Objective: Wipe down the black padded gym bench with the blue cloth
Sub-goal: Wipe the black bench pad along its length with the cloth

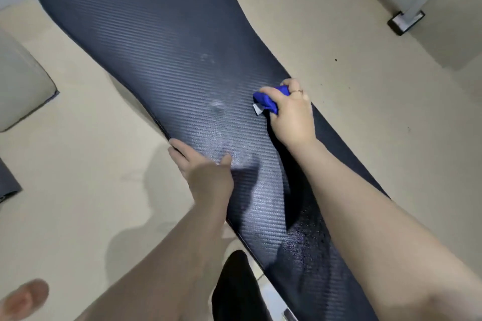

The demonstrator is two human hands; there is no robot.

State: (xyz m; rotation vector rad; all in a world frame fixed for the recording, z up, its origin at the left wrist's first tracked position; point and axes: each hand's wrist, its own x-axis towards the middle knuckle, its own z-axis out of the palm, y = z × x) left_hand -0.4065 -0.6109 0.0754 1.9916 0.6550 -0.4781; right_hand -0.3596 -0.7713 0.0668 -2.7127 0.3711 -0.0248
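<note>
The black padded bench (146, 41) runs diagonally from the top left to the bottom right, its weave-patterned surface showing pale smudges near the middle. My right hand (292, 114) grips the bunched blue cloth (267, 101) and presses it on the pad close to the bench's right edge; a white tag sticks out of the cloth. My left hand (206, 172) grips the bench's left edge, thumb lying on top of the pad and fingers curled over the side.
Beige floor surrounds the bench. A pale cushion-like object (20, 86) lies at the left. A metal frame with a black foot (405, 21) stands at the top right. A dark mat corner (7, 185) shows at the far left, and a foot (24, 300) at the bottom left.
</note>
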